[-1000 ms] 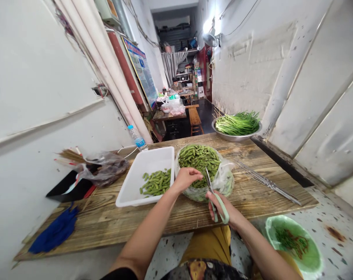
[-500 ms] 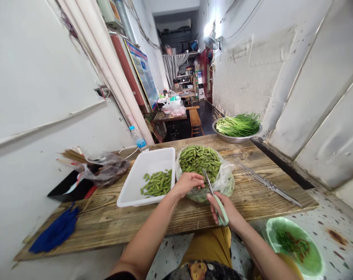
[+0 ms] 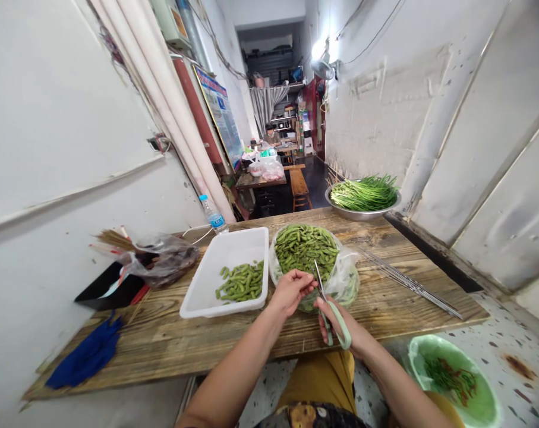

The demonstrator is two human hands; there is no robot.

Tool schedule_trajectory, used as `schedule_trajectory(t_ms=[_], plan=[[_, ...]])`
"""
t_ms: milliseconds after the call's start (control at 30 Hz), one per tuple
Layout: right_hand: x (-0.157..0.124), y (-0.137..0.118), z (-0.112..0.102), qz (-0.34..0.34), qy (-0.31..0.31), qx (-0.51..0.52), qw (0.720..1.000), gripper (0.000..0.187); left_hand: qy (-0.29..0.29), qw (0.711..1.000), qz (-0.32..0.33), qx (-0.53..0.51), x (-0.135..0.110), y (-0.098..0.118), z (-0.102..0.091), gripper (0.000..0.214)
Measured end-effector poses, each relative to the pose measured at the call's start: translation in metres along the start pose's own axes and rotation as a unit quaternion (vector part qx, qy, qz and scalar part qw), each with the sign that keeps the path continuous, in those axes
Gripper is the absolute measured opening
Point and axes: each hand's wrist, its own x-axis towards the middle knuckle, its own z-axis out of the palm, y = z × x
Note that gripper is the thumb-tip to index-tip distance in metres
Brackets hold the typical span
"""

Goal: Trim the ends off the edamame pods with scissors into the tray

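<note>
My right hand point(image 3: 338, 321) grips a pair of scissors point(image 3: 340, 326) by its pale green handles, the blades pointing up and away from me and slightly parted. Close to the blades, my left hand point(image 3: 295, 290) is closed in a pinch on an edamame pod, mostly hidden by the fingers. Both hands are over the near side of a clear plastic bag point(image 3: 350, 279) heaped with edamame pods point(image 3: 305, 248). To its left is a white plastic tray point(image 3: 209, 270), where a smaller pile of pods point(image 3: 242, 282) lies toward the right side.
Metal skewers point(image 3: 412, 284) lie on the wooden table point(image 3: 162, 351), right. Behind them is a steel bowl point(image 3: 362, 214) of green stalks. A water bottle point(image 3: 214, 217), black box point(image 3: 104, 286) and blue cloth point(image 3: 87, 355) are leftward. A green-lined bin point(image 3: 414, 351) stands on the floor.
The scissors have turned a little and their handles have spread apart. My left hand has shifted slightly right and down, its fingertips still beside the blades.
</note>
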Motion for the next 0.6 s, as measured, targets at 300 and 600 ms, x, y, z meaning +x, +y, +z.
schedule_trajectory(t_ms=[300, 600], plan=[[-0.003, -0.003, 0.003, -0.015, 0.010, -0.012, 1.000, 0.051, 0.037, 0.993, 0.060, 0.098, 0.000, -0.006, -0.002, 0.032], [0.003, 0.009, -0.002, -0.012, 0.013, -0.003, 1.000, 0.053, 0.335, 0.734, 0.305, 0.506, 0.000, 0.051, -0.055, 0.018]])
